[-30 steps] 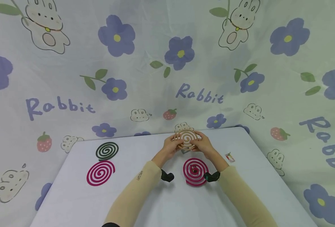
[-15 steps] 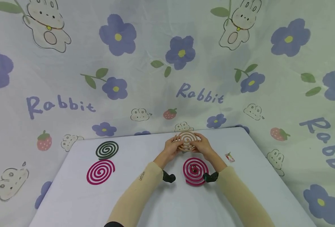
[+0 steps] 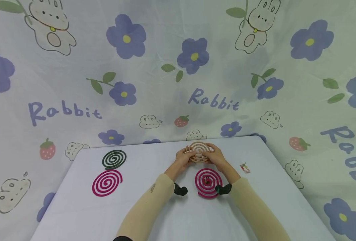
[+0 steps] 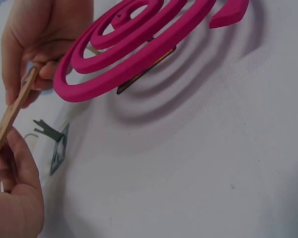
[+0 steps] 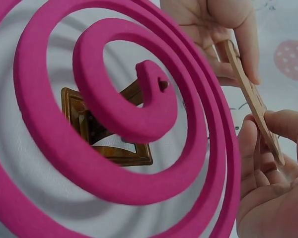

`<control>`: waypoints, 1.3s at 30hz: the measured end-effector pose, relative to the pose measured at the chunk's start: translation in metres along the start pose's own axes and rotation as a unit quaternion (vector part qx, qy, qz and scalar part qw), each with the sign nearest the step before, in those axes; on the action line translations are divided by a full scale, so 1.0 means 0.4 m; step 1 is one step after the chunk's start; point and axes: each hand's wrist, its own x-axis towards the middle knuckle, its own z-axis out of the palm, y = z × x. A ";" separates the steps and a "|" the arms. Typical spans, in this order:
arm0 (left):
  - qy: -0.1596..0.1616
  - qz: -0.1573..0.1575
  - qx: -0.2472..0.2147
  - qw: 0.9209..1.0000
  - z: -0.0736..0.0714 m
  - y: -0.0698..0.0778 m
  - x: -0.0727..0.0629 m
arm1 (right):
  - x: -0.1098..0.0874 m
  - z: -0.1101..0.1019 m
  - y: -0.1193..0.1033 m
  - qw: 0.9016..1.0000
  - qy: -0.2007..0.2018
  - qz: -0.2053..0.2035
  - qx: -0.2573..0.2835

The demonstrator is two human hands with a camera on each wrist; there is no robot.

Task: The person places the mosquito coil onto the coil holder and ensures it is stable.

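A tan mosquito coil (image 3: 198, 151) is held upright, its flat face toward the head camera, near the table's back edge. My left hand (image 3: 182, 158) pinches its left rim and my right hand (image 3: 216, 157) pinches the right one, thumbs on the near face. Both wrist views show the coil edge-on, as a thin tan strip (image 5: 252, 96). Below the hands, a pink mosquito coil (image 3: 200, 193) sits raised on a small brown metal stand (image 5: 120, 157). A small grey-green stand (image 4: 59, 148) is on the table beyond it, hidden in the head view.
On the left of the white table (image 3: 84, 219) lie a dark green coil (image 3: 114, 159) and another pink coil (image 3: 107, 183), touching or nearly so. A small red-and-white item (image 3: 245, 168) lies right of the hands. Patterned cloth (image 3: 154, 83) hangs behind.
Both hands have lowered the tan coil slightly toward the table. The grey stand seen below it a second ago is now covered in the head view. The other coils have not moved.
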 end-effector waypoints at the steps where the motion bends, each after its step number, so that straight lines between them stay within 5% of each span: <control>1: -0.001 0.001 0.000 1.000 -0.001 -0.002 0.000 | 0.000 0.000 0.001 1.000 -0.001 0.001 -0.001; 18: -0.011 -0.016 -0.022 1.000 0.004 -0.030 -0.001 | 0.007 -0.004 0.020 0.999 0.022 0.011 -0.025; 39: -0.014 -0.029 0.022 0.999 -0.003 -0.019 -0.010 | 0.017 0.010 0.039 0.997 0.041 0.002 -0.064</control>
